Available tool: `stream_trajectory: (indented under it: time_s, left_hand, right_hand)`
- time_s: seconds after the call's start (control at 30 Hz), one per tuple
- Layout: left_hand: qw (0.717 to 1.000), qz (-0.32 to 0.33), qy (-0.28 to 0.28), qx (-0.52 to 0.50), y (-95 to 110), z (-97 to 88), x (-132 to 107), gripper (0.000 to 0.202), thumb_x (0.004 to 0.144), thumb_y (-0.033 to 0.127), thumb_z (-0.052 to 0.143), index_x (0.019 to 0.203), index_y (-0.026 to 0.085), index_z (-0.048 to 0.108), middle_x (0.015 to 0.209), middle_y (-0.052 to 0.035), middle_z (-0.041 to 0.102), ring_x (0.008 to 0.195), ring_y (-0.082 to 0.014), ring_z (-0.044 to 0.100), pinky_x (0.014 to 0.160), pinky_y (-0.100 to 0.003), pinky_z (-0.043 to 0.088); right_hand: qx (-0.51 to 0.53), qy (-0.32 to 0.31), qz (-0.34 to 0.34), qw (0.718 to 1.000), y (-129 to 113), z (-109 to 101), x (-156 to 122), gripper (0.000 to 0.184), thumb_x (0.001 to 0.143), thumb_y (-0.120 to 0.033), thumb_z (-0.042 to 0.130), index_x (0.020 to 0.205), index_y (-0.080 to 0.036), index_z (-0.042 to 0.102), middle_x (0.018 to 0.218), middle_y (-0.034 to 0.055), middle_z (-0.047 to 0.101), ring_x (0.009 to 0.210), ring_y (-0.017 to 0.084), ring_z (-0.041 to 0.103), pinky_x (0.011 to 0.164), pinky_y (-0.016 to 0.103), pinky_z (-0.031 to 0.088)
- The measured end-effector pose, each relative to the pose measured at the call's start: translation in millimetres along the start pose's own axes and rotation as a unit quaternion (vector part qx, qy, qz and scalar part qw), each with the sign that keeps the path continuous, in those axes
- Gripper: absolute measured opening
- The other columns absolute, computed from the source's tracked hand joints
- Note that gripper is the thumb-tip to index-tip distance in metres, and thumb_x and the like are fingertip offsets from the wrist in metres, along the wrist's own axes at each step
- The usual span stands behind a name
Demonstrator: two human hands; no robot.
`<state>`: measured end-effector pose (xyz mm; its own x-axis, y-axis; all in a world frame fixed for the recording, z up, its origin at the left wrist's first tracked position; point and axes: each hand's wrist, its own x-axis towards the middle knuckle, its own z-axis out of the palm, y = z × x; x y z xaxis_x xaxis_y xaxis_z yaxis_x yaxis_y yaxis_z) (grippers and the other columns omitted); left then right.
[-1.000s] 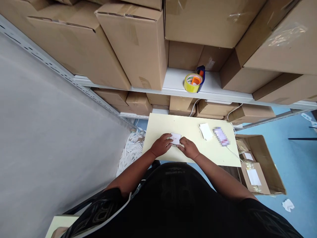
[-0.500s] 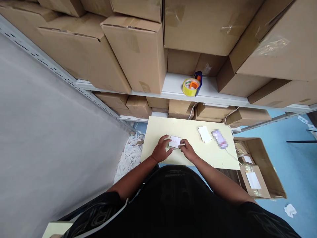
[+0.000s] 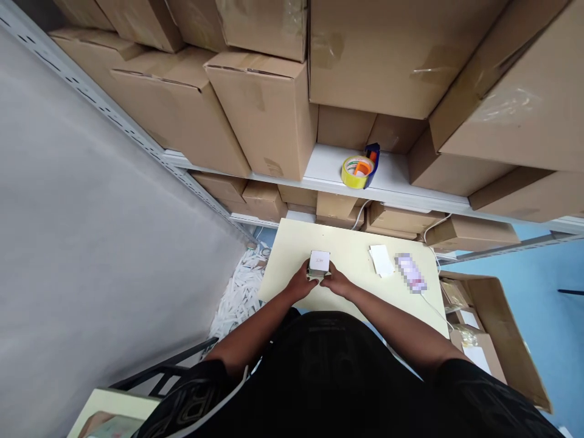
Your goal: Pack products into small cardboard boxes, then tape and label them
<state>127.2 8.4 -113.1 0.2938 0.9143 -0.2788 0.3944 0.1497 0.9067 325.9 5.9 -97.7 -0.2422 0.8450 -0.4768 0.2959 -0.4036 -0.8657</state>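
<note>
A small square block [image 3: 319, 261] with a white top and faint writing on it is at the left part of the pale yellow table [image 3: 351, 246]. Its near side looks darker and greenish; whether it is a box or a stack of cards I cannot tell. My left hand [image 3: 300, 285] grips its left side, the thumb toward the near edge. On the right side my right hand [image 3: 338, 283] holds it the same way, the two thumbs close together. Some white cards [image 3: 382, 261] lie to the right, with a blurred-out phone [image 3: 410, 272] beyond them, a cable attached.
Above the table's far edge runs a shelf [image 3: 328, 164] loaded with cardboard boxes [image 3: 262, 115] and a tape dispenser [image 3: 360, 170] with yellow tape. White paper strips [image 3: 237, 286] pile up on the floor at left. An open carton [image 3: 515, 340] stands at right.
Both hands have moved to the near corners of the block, thumbs now closer together. The block is turned squarer to me, showing more of its near side. The view has shifted slightly.
</note>
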Motion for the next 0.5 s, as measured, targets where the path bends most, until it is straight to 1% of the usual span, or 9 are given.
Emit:
stream_trajectory:
  time_s: [0.03,0.1,0.17,0.27,0.37,0.43,0.5]
  left_hand:
    - [1.000,-0.001,0.011,0.003,0,-5.8,7,0.082,0.079,0.019,0.070,0.154,0.022,0.037,0.142,-0.0158,0.063,0.122,-0.0292,0.067,0.098,-0.047,0.057]
    - [1.000,-0.005,0.025,0.015,-2,-23.7,25,0.082,0.079,0.018,0.070,0.154,0.023,0.037,0.139,-0.0143,0.066,0.118,-0.0288,0.069,0.097,-0.047,0.058]
    - [0.999,-0.001,0.032,0.029,-4,-47.8,47,0.081,0.079,0.019,0.070,0.154,0.024,0.039,0.134,-0.0125,0.069,0.114,-0.0288,0.070,0.094,-0.046,0.058]
    - [0.998,0.029,0.037,0.039,-8,-87.4,84,0.078,0.077,0.020,0.071,0.151,0.023,0.044,0.126,-0.0107,0.073,0.108,-0.0285,0.072,0.090,-0.043,0.060]
    - [0.997,0.052,0.044,0.043,-12,-120.9,116,0.076,0.076,0.019,0.072,0.148,0.022,0.048,0.120,-0.0108,0.075,0.103,-0.0283,0.073,0.089,-0.043,0.060]
    - [0.997,0.049,0.041,0.043,-15,-136.7,130,0.076,0.075,0.019,0.072,0.148,0.022,0.047,0.120,-0.0113,0.075,0.103,-0.0288,0.074,0.091,-0.045,0.059]
    - [0.998,0.047,0.025,0.038,-21,-146.8,138,0.077,0.077,0.020,0.071,0.149,0.022,0.045,0.124,-0.0119,0.073,0.107,-0.0295,0.073,0.095,-0.048,0.057]
  right_hand:
    - [-0.001,0.001,0.003,1.000,-6,2,10,0.092,0.068,-0.021,0.073,0.153,-0.029,0.040,0.123,0.0063,0.073,0.092,0.024,0.073,0.085,0.041,0.057]
    - [-0.004,0.015,0.000,1.000,-20,7,34,0.092,0.067,-0.020,0.072,0.153,-0.029,0.041,0.122,0.0057,0.073,0.088,0.023,0.073,0.083,0.040,0.057]
    - [-0.013,0.042,-0.010,0.999,-35,16,61,0.090,0.066,-0.020,0.072,0.151,-0.030,0.043,0.119,0.0048,0.074,0.087,0.023,0.072,0.081,0.039,0.058]
    - [-0.019,0.082,-0.022,0.996,-61,29,101,0.085,0.068,-0.023,0.072,0.148,-0.031,0.046,0.118,0.0042,0.073,0.089,0.023,0.071,0.082,0.039,0.058]
    - [-0.015,0.102,-0.034,0.994,-84,40,134,0.080,0.070,-0.026,0.073,0.146,-0.030,0.048,0.117,0.0050,0.073,0.092,0.023,0.070,0.082,0.037,0.057]
    - [-0.018,0.109,-0.037,0.993,-94,45,150,0.077,0.070,-0.027,0.074,0.144,-0.030,0.050,0.116,0.0052,0.073,0.093,0.024,0.070,0.081,0.037,0.056]
    - [-0.022,0.112,-0.028,0.993,-99,48,160,0.074,0.072,-0.029,0.074,0.143,-0.030,0.051,0.117,0.0055,0.073,0.096,0.024,0.069,0.083,0.036,0.055]
